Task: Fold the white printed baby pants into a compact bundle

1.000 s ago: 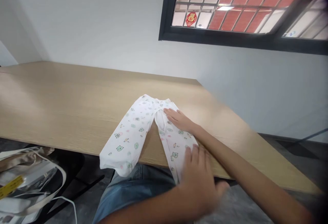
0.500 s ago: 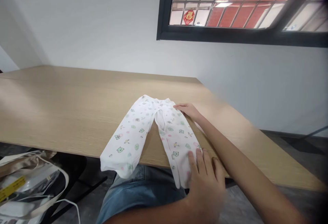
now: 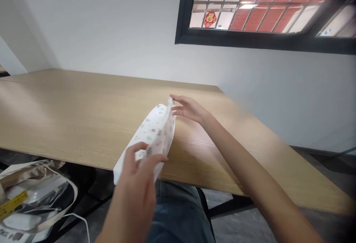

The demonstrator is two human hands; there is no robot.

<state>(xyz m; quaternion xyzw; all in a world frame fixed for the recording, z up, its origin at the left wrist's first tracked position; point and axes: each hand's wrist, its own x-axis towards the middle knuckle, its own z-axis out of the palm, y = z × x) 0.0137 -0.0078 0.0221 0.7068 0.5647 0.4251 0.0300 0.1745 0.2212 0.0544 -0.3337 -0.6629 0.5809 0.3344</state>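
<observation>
Over my jeans (image 3: pixel 178 209), at the near edge of the table (image 3: pixel 69 117), the fold is made: the baby pants (image 3: pixel 157 132) lie lengthwise with one leg over the other, forming a single narrow white strip with a small green print. The strip sits aslant, its near corner overhanging the table edge and its far end resting on the wood. A layer of cloth stands up along the right side of that far end.

My left hand (image 3: pixel 136 176) is at the near part of the strip, fingers curled over and thumb opposed, pinching the layers together. Exactly which fingers carry the grip cannot be told from this view. My right hand (image 3: pixel 189 109) is open and raised, fingers spread, at the far end. Its fingertips (image 3: pixel 174 97) are just beside the raised cloth; contact cannot be confirmed.

Below the table to the left: a clear plastic bag (image 3: pixel 36 195) with a yellow label (image 3: pixel 11 201) and a white cord (image 3: pixel 80 219). Farther off: a white wall (image 3: pixel 111 24) and a dark-framed window (image 3: pixel 250 9), with a red ornament (image 3: pixel 210 19) seen through it.
</observation>
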